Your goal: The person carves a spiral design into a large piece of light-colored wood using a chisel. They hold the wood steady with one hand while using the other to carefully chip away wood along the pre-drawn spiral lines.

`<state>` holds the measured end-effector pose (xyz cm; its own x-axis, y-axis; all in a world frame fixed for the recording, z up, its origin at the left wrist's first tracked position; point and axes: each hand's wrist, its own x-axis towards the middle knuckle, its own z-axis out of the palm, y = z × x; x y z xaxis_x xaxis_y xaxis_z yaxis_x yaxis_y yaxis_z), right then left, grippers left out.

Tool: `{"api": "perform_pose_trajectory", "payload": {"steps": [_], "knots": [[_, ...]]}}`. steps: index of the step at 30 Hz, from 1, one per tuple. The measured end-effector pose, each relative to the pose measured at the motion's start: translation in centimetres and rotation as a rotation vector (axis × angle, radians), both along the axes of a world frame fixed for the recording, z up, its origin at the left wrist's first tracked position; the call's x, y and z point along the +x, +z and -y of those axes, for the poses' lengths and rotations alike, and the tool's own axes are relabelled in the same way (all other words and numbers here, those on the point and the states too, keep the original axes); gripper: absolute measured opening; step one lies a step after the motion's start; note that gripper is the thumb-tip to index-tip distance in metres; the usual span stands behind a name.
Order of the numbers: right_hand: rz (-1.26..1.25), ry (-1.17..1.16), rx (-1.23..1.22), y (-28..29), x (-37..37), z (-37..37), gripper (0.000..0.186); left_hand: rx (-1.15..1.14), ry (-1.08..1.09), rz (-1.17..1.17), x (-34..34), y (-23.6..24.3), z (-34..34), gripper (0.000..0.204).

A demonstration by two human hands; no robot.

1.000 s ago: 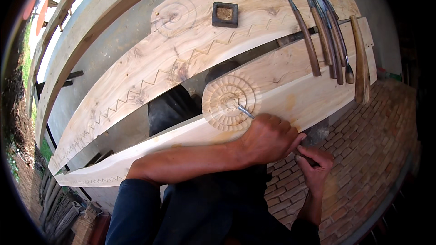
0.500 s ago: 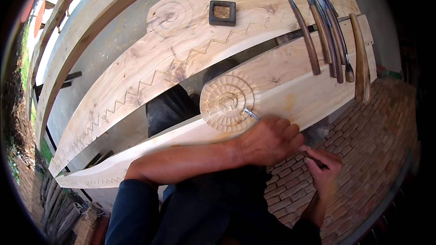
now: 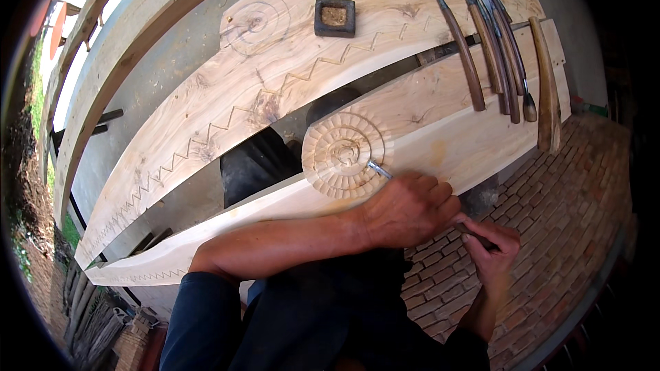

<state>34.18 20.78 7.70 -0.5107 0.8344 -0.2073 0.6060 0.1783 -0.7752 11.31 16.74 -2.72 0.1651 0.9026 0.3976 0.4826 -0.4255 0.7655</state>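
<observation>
A carving gouge (image 3: 379, 169) lies low across the nearer board (image 3: 447, 127), its metal tip on the outer ring of a carved round rosette (image 3: 346, 155). My left hand (image 3: 412, 209) is closed around the gouge just behind the blade, knuckles up, its forearm lying along the board's near edge. Beyond that edge, my right hand (image 3: 491, 251) grips the rear of the same gouge's handle, thumb along it. Much of the handle is hidden under my left fist. The rosette has rings of wedge-shaped cuts and a rougher centre.
Several wooden-handled carving tools (image 3: 491, 48) and a thick wooden stick (image 3: 544, 89) lie at the right. A small dark square box (image 3: 335, 18) sits on the farther board (image 3: 227, 96), which bears a zigzag line and drawn circles. Curved timbers (image 3: 130, 48) rise at left; brick paving (image 3: 550, 213) lies right.
Both hands keep their hold on the gouge. Its tip and my right hand have shifted only very slightly, and the whole view has moved a little.
</observation>
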Motion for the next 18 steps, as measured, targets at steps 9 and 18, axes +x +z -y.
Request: {"api": "perform_pose_trajectory", "payload": {"steps": [9,18], "knots": [[0.065,-0.129,-0.138,1.5,-0.9,-0.5,0.035,-0.02,-0.001,0.079,-0.3,0.1,-0.4,0.028],[0.029,-0.025,-0.086,0.1,-0.4,-3.0,0.038,-0.077,0.048,0.07,0.2,0.0,-0.9,0.027]]}}
